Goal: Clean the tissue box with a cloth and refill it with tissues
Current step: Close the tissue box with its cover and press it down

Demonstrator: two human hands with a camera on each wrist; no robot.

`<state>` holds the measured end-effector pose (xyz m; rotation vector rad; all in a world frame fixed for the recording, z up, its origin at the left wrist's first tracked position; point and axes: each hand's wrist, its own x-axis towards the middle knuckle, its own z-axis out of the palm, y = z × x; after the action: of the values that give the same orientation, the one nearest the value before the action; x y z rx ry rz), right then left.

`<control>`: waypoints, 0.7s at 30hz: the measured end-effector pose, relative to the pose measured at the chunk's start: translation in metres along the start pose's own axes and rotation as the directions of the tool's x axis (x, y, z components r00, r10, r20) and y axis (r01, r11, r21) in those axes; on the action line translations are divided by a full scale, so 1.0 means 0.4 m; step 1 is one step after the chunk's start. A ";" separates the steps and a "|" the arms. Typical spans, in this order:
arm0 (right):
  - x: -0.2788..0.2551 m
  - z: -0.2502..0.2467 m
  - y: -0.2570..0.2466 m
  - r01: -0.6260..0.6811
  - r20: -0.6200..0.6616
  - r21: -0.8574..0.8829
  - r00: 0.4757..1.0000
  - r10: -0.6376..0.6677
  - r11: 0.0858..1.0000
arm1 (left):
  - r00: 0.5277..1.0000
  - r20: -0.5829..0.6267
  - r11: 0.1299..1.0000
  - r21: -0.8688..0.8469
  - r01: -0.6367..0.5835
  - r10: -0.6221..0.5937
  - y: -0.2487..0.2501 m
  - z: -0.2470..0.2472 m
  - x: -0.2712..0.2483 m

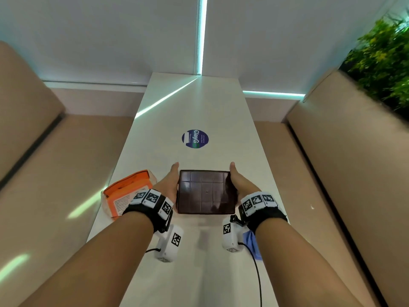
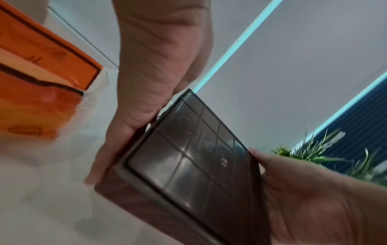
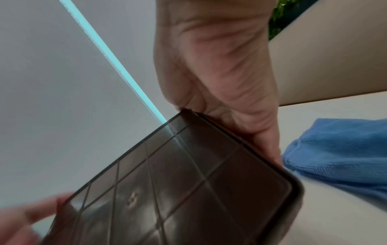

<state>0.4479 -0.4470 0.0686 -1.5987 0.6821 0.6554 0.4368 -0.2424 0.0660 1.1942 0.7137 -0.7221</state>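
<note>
Both hands, left hand [image 1: 169, 187] and right hand [image 1: 238, 186], gripped box [image 1: 207, 192] sides at frame centre; cloth [image 1: 252, 242] lower right on desk [image 1: 199, 107].

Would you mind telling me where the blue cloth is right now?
The blue cloth lies on the white table, near its right edge, mostly hidden under the right wrist; the right wrist view shows it beside the tissue box.

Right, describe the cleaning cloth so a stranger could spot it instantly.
Start at the long white table, then find the dark tissue box held between both hands. The cloth lies on the table just right of the right hand, the only soft blue thing there.
</note>
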 end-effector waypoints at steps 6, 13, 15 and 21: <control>-0.050 -0.018 0.010 0.083 0.090 0.199 0.991 -0.102 0.977 | 0.969 0.103 0.974 -0.045 -0.222 0.226 0.006 0.009 -0.032; -0.060 -0.016 0.048 0.284 0.104 0.292 0.940 -0.326 0.913 | 0.942 0.086 0.945 -0.084 -0.317 0.324 -0.035 0.014 -0.031; -0.059 -0.010 0.080 0.275 0.053 0.372 0.947 -0.316 0.887 | 0.937 0.072 0.938 -0.073 -0.338 0.343 -0.067 0.016 -0.025; -0.055 0.023 0.164 0.317 -0.090 0.494 0.945 -0.315 0.809 | 0.911 0.006 0.911 0.031 -0.412 0.412 -0.129 0.005 -0.004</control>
<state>0.3843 -0.4437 0.0406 -1.1802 0.5152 0.1967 0.3947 -0.2551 0.0392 1.3200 0.4283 -0.3788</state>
